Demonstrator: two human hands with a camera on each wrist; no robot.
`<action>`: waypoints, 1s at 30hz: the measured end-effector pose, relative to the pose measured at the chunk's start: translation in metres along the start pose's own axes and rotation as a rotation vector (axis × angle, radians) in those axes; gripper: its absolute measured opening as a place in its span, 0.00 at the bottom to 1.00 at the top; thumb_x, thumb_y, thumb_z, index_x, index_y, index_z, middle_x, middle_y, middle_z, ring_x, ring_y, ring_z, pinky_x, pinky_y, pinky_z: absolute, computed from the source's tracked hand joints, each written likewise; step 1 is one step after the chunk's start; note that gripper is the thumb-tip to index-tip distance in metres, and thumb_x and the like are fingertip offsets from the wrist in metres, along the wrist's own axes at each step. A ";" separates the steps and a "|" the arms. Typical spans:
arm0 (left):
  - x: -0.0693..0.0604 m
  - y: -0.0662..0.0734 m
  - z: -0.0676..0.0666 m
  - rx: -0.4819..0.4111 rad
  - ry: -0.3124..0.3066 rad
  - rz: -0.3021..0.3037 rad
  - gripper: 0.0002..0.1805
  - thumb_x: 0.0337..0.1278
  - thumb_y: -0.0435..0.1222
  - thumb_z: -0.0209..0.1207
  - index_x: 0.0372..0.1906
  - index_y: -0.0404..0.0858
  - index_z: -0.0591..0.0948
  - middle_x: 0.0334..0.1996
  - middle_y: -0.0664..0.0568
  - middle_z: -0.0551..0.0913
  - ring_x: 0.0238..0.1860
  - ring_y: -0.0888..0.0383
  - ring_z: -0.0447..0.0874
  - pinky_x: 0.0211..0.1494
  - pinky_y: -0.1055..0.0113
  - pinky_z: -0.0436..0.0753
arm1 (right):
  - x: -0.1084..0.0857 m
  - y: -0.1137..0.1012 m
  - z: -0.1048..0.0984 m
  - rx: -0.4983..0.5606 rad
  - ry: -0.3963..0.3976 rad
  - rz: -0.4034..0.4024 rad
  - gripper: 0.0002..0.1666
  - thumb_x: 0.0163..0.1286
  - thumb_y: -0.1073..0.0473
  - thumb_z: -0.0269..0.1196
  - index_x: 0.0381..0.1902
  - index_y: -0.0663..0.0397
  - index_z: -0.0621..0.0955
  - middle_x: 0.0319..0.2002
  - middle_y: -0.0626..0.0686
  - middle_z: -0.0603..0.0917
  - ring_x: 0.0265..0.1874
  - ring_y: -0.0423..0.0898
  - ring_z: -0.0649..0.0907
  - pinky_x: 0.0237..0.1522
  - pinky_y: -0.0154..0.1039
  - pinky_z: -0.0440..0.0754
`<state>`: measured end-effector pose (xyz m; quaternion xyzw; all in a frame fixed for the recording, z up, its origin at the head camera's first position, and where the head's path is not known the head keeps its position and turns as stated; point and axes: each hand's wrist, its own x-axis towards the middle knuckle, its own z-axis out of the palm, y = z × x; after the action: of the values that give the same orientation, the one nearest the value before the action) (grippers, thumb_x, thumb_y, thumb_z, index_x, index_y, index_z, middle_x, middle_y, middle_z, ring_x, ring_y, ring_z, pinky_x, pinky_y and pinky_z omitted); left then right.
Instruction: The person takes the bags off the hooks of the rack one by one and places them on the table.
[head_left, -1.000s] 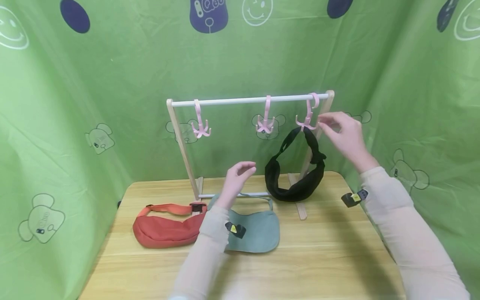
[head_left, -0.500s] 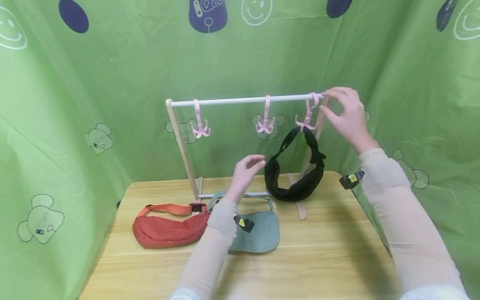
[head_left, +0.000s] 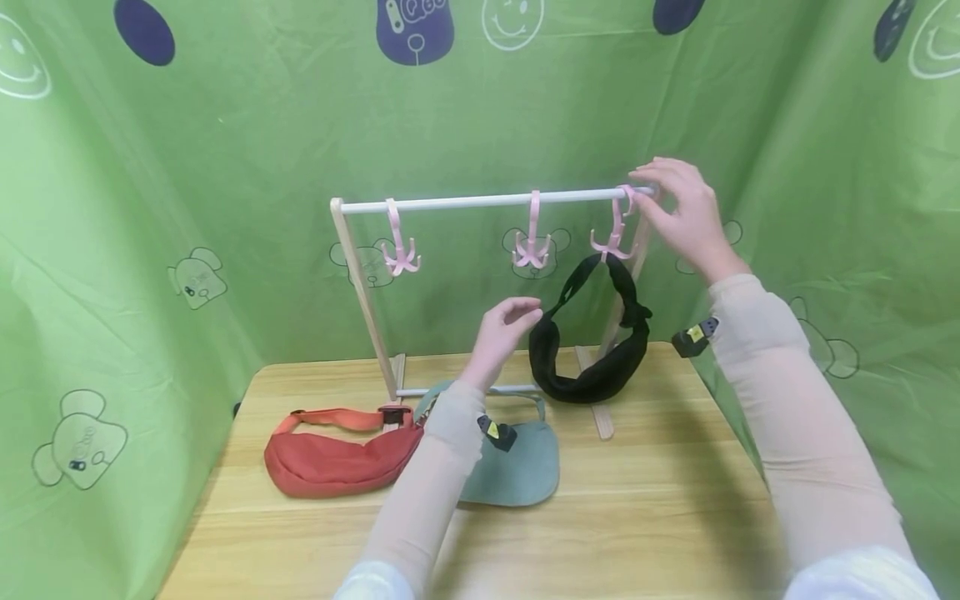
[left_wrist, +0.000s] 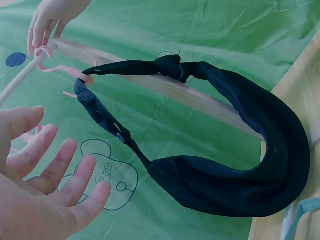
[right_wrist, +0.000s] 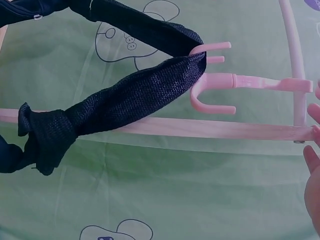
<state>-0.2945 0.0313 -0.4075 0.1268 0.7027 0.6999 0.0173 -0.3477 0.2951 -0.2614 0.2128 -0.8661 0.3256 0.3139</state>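
A black bag (head_left: 588,387) hangs by its strap from the rightmost pink hook (head_left: 617,237) on the rack's white bar (head_left: 465,202). My right hand (head_left: 686,212) is at the bar's right end, its fingers around the top of that hook; whether they touch it is unclear. In the left wrist view the black bag (left_wrist: 235,200) hangs beside my left hand (left_wrist: 45,185), whose fingers are spread and hold nothing. The right wrist view shows the strap (right_wrist: 145,90) looped over a prong of the hook (right_wrist: 215,80), with fingertips at the right edge.
Two more pink hooks, one at the left (head_left: 402,250) and one in the middle (head_left: 531,242), hang from the bar. On the wooden table (head_left: 600,533) lie a red bag (head_left: 337,462) and a grey-green bag (head_left: 525,467), partly behind my left forearm. Green cloth surrounds the table.
My right hand has risen from beside the hook's prongs to the bar and moved slightly left. My left hand has shifted up and right, towards the black bag, which hangs as before.
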 end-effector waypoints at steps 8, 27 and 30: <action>0.007 0.007 0.007 0.009 -0.019 0.016 0.19 0.63 0.41 0.61 0.57 0.41 0.80 0.57 0.46 0.82 0.58 0.56 0.80 0.66 0.61 0.76 | 0.001 0.000 0.003 0.008 -0.047 0.087 0.19 0.72 0.51 0.59 0.56 0.51 0.81 0.61 0.57 0.80 0.61 0.50 0.74 0.71 0.54 0.61; 0.028 0.012 0.028 0.102 -0.033 0.028 0.21 0.63 0.40 0.62 0.60 0.41 0.78 0.59 0.48 0.81 0.60 0.53 0.79 0.65 0.64 0.76 | -0.004 0.001 0.004 0.069 -0.059 0.209 0.20 0.72 0.45 0.57 0.57 0.42 0.81 0.60 0.46 0.80 0.57 0.43 0.71 0.66 0.51 0.63; 0.031 0.014 0.031 0.128 -0.051 0.035 0.22 0.63 0.39 0.61 0.62 0.41 0.77 0.61 0.48 0.79 0.62 0.53 0.78 0.66 0.65 0.75 | -0.004 0.001 0.005 0.081 -0.061 0.217 0.20 0.72 0.45 0.57 0.57 0.42 0.81 0.60 0.46 0.80 0.58 0.43 0.71 0.66 0.52 0.62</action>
<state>-0.3163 0.0682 -0.3892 0.1576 0.7431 0.6502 0.0150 -0.3472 0.2932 -0.2673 0.1400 -0.8793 0.3859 0.2415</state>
